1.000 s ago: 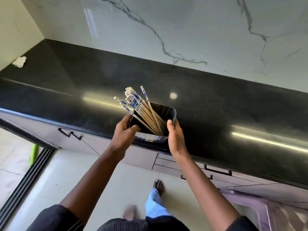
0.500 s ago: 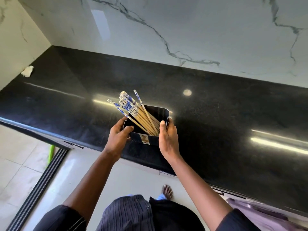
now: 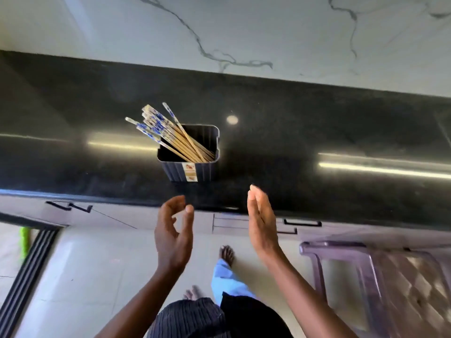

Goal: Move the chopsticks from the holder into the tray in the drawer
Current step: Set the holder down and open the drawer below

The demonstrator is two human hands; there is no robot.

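A dark ribbed square holder (image 3: 189, 170) stands on the black countertop (image 3: 305, 132) near its front edge. Several wooden chopsticks (image 3: 168, 134) with blue-and-white patterned tops lean out of it toward the upper left. My left hand (image 3: 173, 236) hovers below the holder in front of the counter edge, fingers curled and apart, holding nothing. My right hand (image 3: 262, 220) is to the right of it, flat with fingers together, also empty. Both hands are apart from the holder. The drawers (image 3: 302, 223) under the counter look closed; no tray is visible.
A white marble wall (image 3: 219, 32) backs the counter. A purple plastic chair (image 3: 380, 272) stands at the lower right by the cabinets. Cabinet handles (image 3: 69, 206) show at the left. My feet (image 3: 225, 254) are on the pale tiled floor.
Both hands were holding the holder's sides; they have let go and pulled back toward me. The holder now stands alone on the counter.
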